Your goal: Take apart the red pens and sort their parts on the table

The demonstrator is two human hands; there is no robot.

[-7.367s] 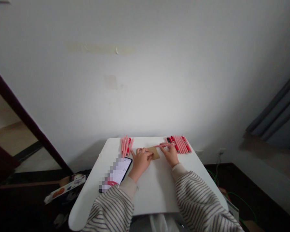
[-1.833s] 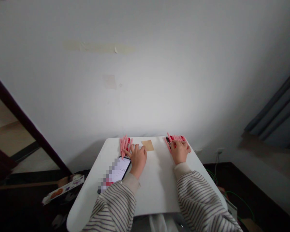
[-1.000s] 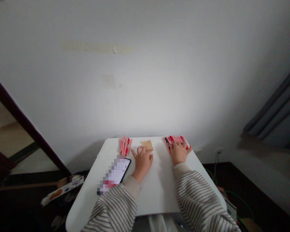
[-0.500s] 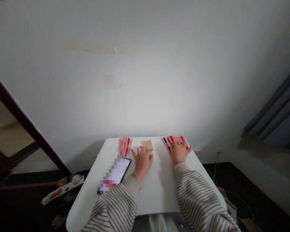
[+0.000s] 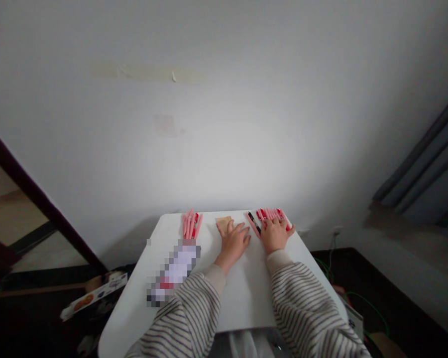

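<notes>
My left hand (image 5: 234,242) lies flat and open on the white table (image 5: 242,298), fingers spread, its fingertips close to the right-hand pens. A small brown paper square (image 5: 222,221) shows just beyond its thumb side. My right hand (image 5: 275,233) rests flat with fingers spread on a row of pink and red pens (image 5: 269,215) at the table's far right. A second bunch of pink pens (image 5: 191,224) lies at the far left, untouched.
A phone (image 5: 173,271) lies on the table's left part. The wall stands right behind the table's far edge. A printed box (image 5: 93,296) lies on the dark floor at left. A grey curtain (image 5: 425,174) hangs at right, cables on the floor below.
My left hand has slid right, from beside the phone and left pens over the brown square toward the right-hand pens. My right hand stays flat on the right-hand pens.
</notes>
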